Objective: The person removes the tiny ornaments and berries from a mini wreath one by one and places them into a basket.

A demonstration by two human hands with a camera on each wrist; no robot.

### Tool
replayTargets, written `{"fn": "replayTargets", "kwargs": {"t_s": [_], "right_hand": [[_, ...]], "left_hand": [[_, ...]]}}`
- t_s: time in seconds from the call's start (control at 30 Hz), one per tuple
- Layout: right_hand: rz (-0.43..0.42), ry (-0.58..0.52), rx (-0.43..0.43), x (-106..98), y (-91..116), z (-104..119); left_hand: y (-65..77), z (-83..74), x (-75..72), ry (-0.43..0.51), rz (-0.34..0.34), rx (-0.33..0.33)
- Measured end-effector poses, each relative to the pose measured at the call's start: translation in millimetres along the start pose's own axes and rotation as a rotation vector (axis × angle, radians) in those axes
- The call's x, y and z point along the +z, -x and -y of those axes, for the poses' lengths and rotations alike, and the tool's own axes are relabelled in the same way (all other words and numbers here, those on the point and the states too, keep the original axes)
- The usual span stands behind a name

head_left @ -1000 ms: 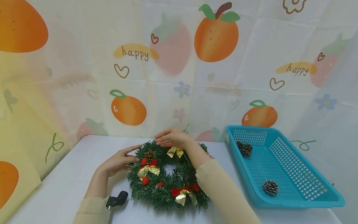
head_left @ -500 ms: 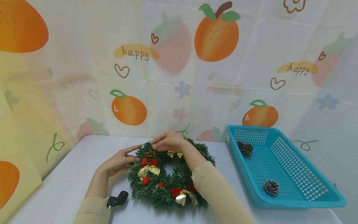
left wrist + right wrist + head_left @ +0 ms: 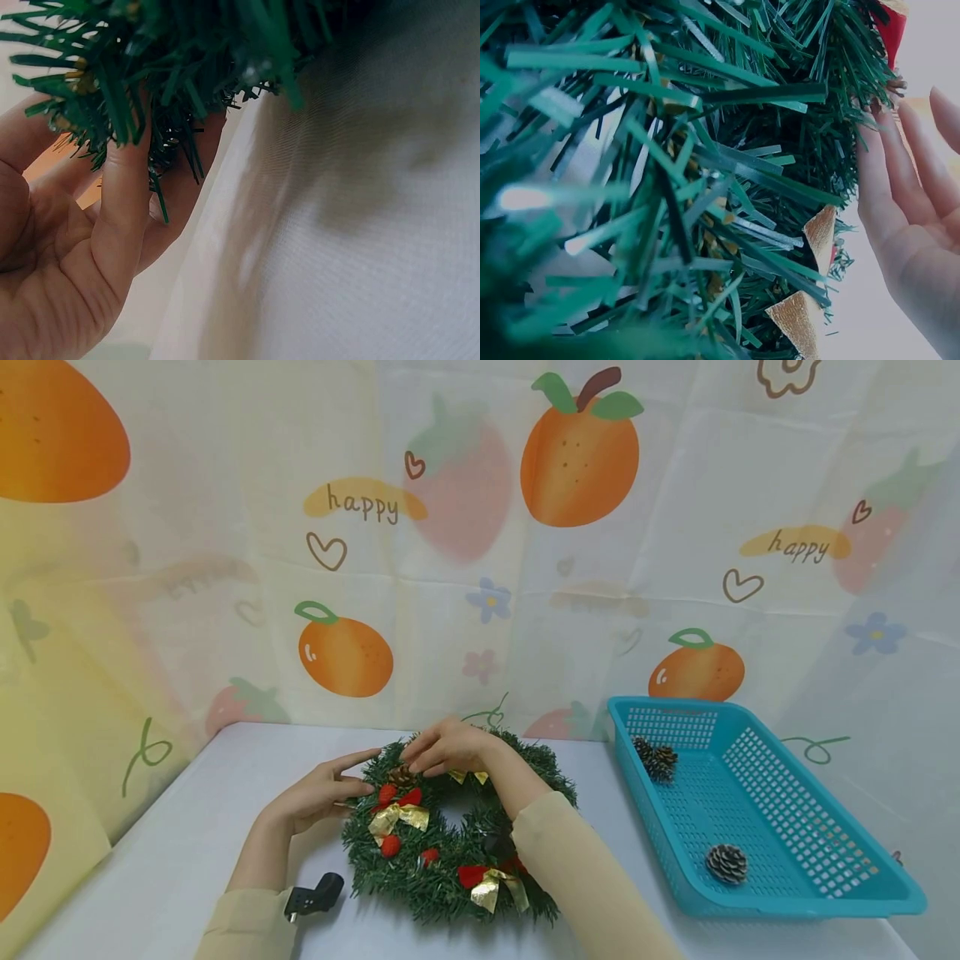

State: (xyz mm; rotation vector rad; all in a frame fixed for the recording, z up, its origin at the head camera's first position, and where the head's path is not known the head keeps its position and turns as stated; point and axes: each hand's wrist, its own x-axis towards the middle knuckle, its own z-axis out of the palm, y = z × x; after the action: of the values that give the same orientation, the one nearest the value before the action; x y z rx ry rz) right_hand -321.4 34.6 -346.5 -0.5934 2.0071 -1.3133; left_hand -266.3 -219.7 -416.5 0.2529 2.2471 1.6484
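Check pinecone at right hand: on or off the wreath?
On: the pinecone sits nestled in the wreath, right hand at it. Cannot tell whether it's fastened.

- A pale, creased cloth (image 3: 540,564) hangs behind the back edge of the desk (image 3: 187,827), printed with oranges (image 3: 580,468), strawberries (image 3: 459,502) and "happy" lettering (image 3: 363,503).
- Along the desk's left edge, the cloth turns yellowish.
- The desk's surface is white.
- Light is soft.

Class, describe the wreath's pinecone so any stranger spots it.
Find the green wreath on the white table. On its upper-left part, by the right hand, sits the pinecone. Brown scales distinguish it from the red ball and gold bow nearby.
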Motion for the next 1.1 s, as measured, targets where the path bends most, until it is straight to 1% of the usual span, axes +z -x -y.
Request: {"fn": "replayTargets", "kwargs": {"t_s": [0.1,0.27,0.43,0.57,0.77,0.93,1.1], "right_hand": [[0.019,0.038,0.002,0.5,0.5,0.8],[0.035,0.068,0.004,1.1,-0.4,0.4],[0.035,0.117,0.004,2.2,-1.0,0.4],[0.023,0.176,-0.001,4.3,-1.4,1.0],[0.004,0.216,-0.013,7.2,-1.6,2.0],[-0.021,0.242,-0.018,8.9,-0.5,1.8],[-0.04,0.239,-0.014,9.9,-0.5,2.3]], "left_hand": [[0.3,-0.2,0.0,0.0,-0.001,0.0],[0.5,-0.6,0.0,0.003,0.003,0.001],[1.2,-1.0,-0.1,0.001,0.006,0.002],[1.6,-1.4,0.0,0.003,0.006,0.002],[2.1,-1.9,0.7,0.001,0.002,0.002],[1.8,-1.2,0.9,0.0,0.0,0.004],[1.8,-1.7,1.1,0.002,-0.001,0.004]]}}
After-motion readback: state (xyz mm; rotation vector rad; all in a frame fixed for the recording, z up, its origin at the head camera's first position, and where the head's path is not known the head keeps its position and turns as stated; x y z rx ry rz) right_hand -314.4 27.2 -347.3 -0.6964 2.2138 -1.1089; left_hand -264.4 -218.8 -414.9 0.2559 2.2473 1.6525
